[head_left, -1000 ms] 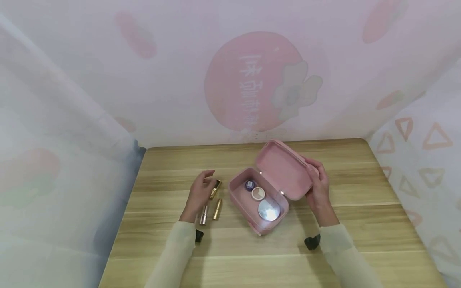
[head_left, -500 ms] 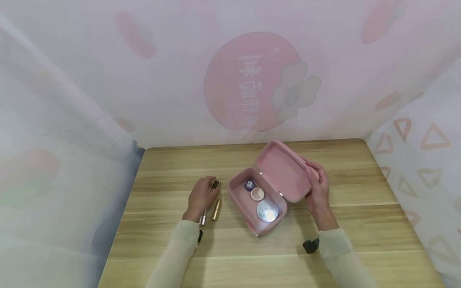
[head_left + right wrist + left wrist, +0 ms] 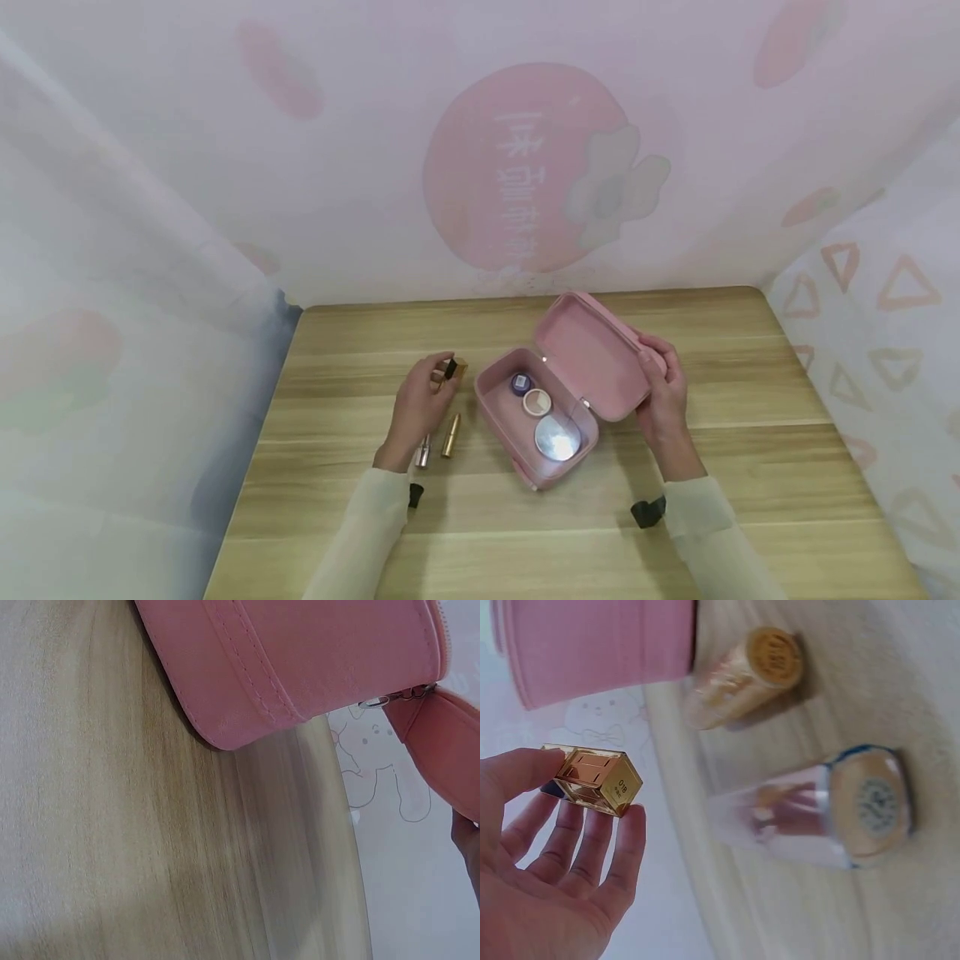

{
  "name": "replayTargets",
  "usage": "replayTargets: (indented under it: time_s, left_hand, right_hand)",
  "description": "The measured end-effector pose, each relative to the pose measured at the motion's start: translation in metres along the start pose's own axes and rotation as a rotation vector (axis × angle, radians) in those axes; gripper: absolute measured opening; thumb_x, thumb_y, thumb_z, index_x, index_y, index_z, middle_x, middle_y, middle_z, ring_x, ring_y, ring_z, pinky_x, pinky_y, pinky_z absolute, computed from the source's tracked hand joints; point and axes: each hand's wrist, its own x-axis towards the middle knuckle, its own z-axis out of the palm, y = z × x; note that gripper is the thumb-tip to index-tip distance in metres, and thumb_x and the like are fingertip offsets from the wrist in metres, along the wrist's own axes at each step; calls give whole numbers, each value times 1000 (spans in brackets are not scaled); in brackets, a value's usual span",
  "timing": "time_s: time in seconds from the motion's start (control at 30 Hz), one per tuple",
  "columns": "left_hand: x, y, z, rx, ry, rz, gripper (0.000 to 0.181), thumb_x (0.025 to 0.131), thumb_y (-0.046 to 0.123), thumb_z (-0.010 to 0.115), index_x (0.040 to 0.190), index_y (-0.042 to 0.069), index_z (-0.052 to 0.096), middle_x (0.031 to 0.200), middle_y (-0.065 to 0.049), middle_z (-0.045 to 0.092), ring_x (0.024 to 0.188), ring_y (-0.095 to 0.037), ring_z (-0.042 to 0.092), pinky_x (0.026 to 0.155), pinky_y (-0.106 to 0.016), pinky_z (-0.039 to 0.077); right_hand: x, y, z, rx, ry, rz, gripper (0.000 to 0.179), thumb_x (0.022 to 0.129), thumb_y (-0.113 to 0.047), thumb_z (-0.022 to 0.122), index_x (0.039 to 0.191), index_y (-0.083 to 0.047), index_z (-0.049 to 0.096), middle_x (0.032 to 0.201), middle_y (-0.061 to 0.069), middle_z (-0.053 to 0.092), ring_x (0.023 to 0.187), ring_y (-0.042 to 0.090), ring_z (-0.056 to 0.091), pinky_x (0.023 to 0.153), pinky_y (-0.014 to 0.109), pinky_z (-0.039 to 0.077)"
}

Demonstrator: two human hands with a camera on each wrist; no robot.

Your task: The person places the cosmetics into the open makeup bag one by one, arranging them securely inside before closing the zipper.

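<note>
A shiny gold, box-shaped lipstick tube with a black part (image 3: 596, 780) is being pinched by the left hand (image 3: 420, 400): the thumb is being pressed on one side and the fingertips are being curled round the other. The tube is being held right at the ends of the fingers, not down in the palm. Its long side is being tilted across the hand, and the end marked 018 is being turned back toward the wrist camera. It seems to be being held up off the table, though this is hard to tell.

The pink soft-sided box with a zip (image 3: 506, 412) is being seen just to the right of those fingers — near, but not being touched by them. Its nearest edge is being faced by the tube, so the left hand is much closer to the tube than the right hand (image 3: 663, 383). On the far side, the pink padded lid (image 3: 592, 354) is being gripped at its outer edge by the right hand and is being held back.

Inside the box, a small dark purple pot (image 3: 521, 383), a round pan with a pale rim (image 3: 537, 403) and a big shiny silver disc (image 3: 558, 437) are being shown. By the left wrist, a round gold tube (image 3: 452, 436) and a clear and silver tube (image 3: 423, 454) are being held by nobody — they are lying on the wood-look table (image 3: 750, 500).
</note>
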Motion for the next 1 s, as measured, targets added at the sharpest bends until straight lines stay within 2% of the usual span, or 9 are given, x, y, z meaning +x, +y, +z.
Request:
replayTargets:
  time_s: [0.17,0.73,1.0]
  left_hand:
    - [-1,8,-3,-12,13,33,49,106,16,74,153,14,59,132,-11,69,118,-29,69,97,-45,64]
    - [1,23,-8,-81,41,83,51,105,12,73,154,13,58,131,-11,68,117,-28,71,92,-42,66]
    - [4,39,-11,-91,67,114,52,106,10,71,155,13,56,131,-13,64,115,-31,70,90,-39,67]
  right_hand:
    - [-1,-1,0,-1,-1,-4,17,111,-6,58,121,-16,67,137,0,72,119,17,67,89,26,61]
    - [-3,0,1,21,-7,2,17,111,-6,59,121,-15,67,139,0,73,123,18,67,91,27,62]
    - [-2,0,2,11,-1,-8,16,111,-6,59,123,-14,67,139,1,72,123,18,67,92,26,61]
